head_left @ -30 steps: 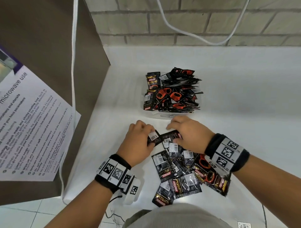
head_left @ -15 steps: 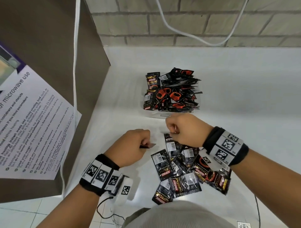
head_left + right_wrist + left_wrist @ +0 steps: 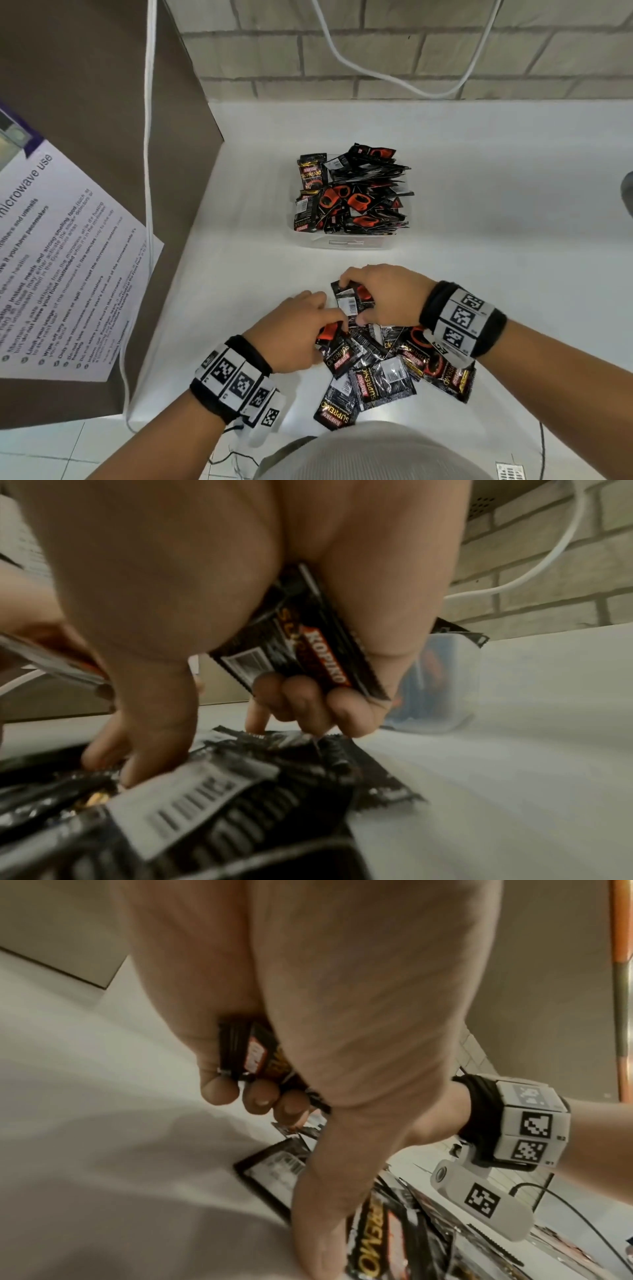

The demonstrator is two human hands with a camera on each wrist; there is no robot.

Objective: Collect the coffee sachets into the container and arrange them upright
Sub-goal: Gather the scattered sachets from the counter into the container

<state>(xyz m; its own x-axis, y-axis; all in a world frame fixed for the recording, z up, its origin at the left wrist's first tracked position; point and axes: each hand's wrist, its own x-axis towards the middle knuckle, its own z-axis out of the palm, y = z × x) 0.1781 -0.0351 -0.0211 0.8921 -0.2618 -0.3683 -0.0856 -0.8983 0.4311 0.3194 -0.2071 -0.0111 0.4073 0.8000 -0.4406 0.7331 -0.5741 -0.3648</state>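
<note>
A clear plastic container at mid counter is crammed with black-and-red coffee sachets, some upright, some tilted. A loose pile of sachets lies flat near the front edge. My left hand curls round a few sachets in its palm and rests on the pile's left side. My right hand grips a bunch of sachets against its palm, while its thumb and fingertips touch a sachet at the pile's far end.
A brown appliance side with a taped paper notice stands at left, a white cable hanging along it. A brick wall with another cable closes the back. White counter stretches right.
Both hands were apart, each with sachets held; now they have come down together onto the far end of the loose pile, the left moving right and the right moving toward me.
</note>
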